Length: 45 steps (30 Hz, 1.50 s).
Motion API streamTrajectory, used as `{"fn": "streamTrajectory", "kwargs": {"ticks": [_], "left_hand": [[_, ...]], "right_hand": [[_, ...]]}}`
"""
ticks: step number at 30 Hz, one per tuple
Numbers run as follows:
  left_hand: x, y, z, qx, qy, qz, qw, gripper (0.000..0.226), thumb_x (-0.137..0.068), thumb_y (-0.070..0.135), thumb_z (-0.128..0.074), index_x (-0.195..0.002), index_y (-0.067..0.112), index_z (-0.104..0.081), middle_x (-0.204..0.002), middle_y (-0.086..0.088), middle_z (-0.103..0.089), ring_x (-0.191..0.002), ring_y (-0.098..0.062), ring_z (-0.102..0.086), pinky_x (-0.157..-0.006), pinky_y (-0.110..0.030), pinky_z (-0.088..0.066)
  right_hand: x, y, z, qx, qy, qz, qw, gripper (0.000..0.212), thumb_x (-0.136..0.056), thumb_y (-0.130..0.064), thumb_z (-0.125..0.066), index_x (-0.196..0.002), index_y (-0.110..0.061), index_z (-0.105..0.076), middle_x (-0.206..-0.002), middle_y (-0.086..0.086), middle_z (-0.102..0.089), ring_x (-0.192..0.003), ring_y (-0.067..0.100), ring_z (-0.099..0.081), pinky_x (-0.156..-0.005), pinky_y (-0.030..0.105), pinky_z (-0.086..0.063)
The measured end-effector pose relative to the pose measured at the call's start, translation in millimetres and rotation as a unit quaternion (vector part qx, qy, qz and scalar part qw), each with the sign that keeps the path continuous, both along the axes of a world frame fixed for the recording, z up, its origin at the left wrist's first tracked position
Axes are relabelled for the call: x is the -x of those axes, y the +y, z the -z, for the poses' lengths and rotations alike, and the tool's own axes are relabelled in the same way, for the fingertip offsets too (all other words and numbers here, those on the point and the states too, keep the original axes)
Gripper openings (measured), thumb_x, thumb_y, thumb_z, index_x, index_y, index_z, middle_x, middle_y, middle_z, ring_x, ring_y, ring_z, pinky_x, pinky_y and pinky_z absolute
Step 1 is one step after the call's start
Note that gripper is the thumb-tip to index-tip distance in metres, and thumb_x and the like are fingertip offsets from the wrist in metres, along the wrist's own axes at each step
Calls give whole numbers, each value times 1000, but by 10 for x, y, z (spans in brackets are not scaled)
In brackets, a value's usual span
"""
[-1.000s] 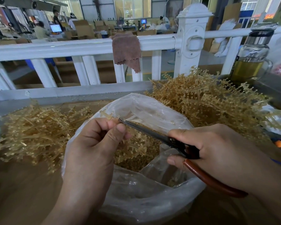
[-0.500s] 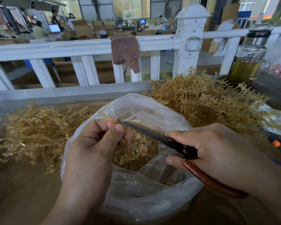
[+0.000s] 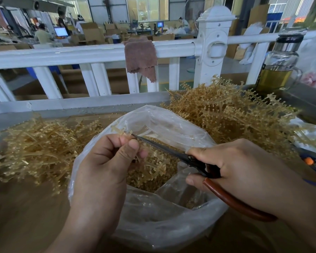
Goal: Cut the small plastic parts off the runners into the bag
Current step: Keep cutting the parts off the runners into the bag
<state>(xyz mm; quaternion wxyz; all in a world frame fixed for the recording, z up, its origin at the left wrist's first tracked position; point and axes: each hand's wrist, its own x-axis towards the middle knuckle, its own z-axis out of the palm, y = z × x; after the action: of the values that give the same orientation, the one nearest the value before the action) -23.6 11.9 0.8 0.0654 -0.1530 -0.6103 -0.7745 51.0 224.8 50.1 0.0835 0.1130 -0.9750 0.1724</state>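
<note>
Snipping parts off a runner (image 3: pixel 121 132) over the open bag (image 3: pixel 164 125).
Left hand (image 3: pixel 106 161) pinches the runner above the bag mouth; right hand (image 3: pixel 244 170) grips the scissors (image 3: pixel 171 152), blade tips touching the runner just beside the left fingertips (image 3: pixel 133 145). Risks: nicked finger with blades that close, parts flicking past the rim onto the table (image 3: pixel 26 216), or tips snagging the thin film. Uncut pile (image 3: pixel 226 114) behind, stripped pile (image 3: pixel 35 148) left.

Factory floor, work in full swing.
Behind the white railing (image 3: pixel 91 53), brown cardboard cartons (image 3: pixel 92 32) stack up, a seated worker (image 3: pixel 42 35) faces a glowing monitor (image 3: pixel 61 31), and tan plastic runners (image 3: pixel 226 115) heap high up close.
</note>
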Motion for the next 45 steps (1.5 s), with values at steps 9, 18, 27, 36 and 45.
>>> {"fn": "streamTrajectory", "kwargs": {"ticks": [9,18,27,36,45], "left_hand": [[16,-24,-3,5,0,-11,1000,16,-82,22,-80,-74,25,-67,-76,-11,-73,-78,-27,-75,-68,-33,-58],[10,-13,-9,4,19,-18,1000,16,-88,30,-64,-72,29,-67,-76,-9,-73,-82,-29,-75,-66,-26,-57],[19,-33,17,38,34,-39,998,18,-91,31,-60,-74,30,-67,-77,-7,-75,-80,-26,-73,-73,-38,-55],[-8,-21,39,83,72,-47,993,17,-86,46,-65,-80,30,-67,-80,-4,-77,-82,-26,-74,-79,-53,-56],[10,-24,69,80,78,-38,993,15,-85,48,-63,-79,35,-67,-80,-3,-76,-84,-28,-74,-80,-56,-55]], "right_hand": [[17,4,52,24,-7,0,1000,66,-75,-76,-45,-126,-38,-62,-91,-17,-73,-79,1,-67,-63,28,-56],[26,6,57,19,-13,-7,1000,53,-78,-75,-47,-118,-42,-59,-75,-19,-64,-69,0,-62,-54,23,-48],[54,12,94,30,-13,-23,999,54,-78,-78,-44,-117,-42,-58,-73,-14,-64,-68,5,-62,-52,26,-48],[35,5,88,37,8,-27,999,46,-80,-68,-54,-115,-39,-64,-65,-20,-57,-65,-1,-59,-53,16,-43],[16,-5,56,20,14,-18,1000,50,-80,-69,-51,-120,-41,-65,-59,-21,-49,-60,-1,-56,-53,16,-40]]}}
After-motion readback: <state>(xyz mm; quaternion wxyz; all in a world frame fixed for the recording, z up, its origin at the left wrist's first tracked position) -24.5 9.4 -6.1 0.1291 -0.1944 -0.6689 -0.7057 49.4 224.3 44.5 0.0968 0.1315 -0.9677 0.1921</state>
